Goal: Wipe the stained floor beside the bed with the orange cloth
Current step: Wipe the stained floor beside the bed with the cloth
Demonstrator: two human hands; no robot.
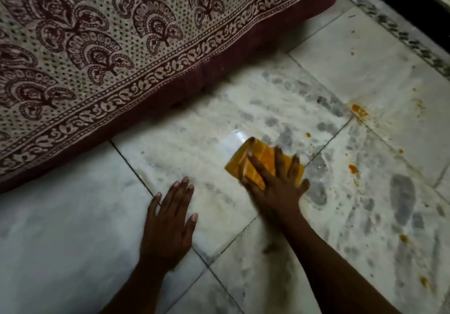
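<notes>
A folded orange cloth (258,159) lies flat on the white marble floor (243,109), a short way out from the bed. My right hand (275,187) presses down on it with fingers spread, covering its near half. My left hand (170,223) rests flat on the floor to the left, fingers apart, holding nothing. Orange stains dot the tiles to the right: a larger blot (358,109) at a tile joint, a smaller one (352,168) nearer, and specks further right. The floor around the cloth looks wet and streaked.
The bed (194,80) fills the upper left, draped in a cream and maroon printed sheet (97,46) hanging near the floor. A dark patterned border strip (399,29) and a dark wall edge run along the upper right.
</notes>
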